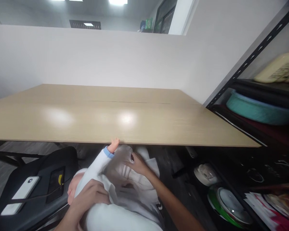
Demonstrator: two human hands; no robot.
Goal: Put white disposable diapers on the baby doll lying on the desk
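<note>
A baby doll (92,170) in a white garment with a blue cuff lies tilted in front of me, below the table's front edge. Its small hand (114,145) points up close to that edge, and its head (74,187) is turned to the left. My left hand (92,194) is wrapped over the doll's upper body, fingers curled. Farther right, my right hand (137,163) pinches a thin whitish cloth (125,173) near the doll's lower body. The cloth is partly blurred, and the doll's legs cannot be made out beneath it.
A wooden table (125,118) spans the space ahead, against a white wall. At left a black chair (45,179) holds a white phone (21,194). Dark shelves at right carry a teal basin (260,109), cream bottles (279,69) and a glass-lidded pot (231,205).
</note>
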